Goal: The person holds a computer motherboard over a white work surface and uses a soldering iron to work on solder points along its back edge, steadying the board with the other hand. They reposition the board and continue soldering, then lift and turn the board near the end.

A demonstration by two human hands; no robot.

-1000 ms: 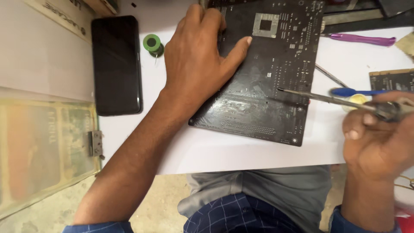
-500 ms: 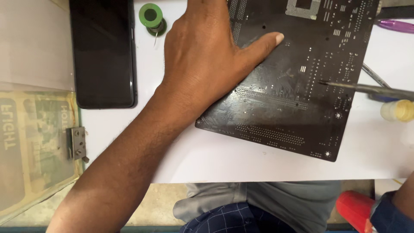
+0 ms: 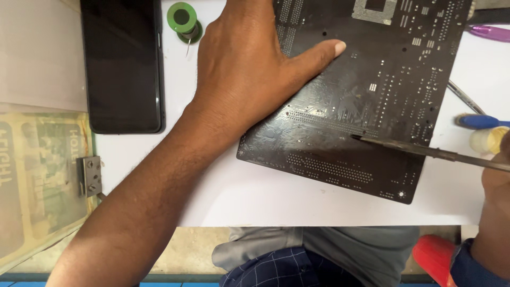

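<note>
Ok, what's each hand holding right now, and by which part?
The left hand lies flat on the circuit board, pressing rather than gripping. The right hand holds a thin metal tool by its rear end; the grip is cut off.

Left hand (image 3: 249, 74) flat, thumb outstretched

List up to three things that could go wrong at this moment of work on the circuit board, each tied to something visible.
1. The metal tool tip rests among fine solder points on the circuit board; a slip could scratch traces.
2. The board's lower corner lies near the table edge; only the left hand steadies it, so it might shift.
3. The right hand holds the tool far from its tip, which likely weakens control.
</note>
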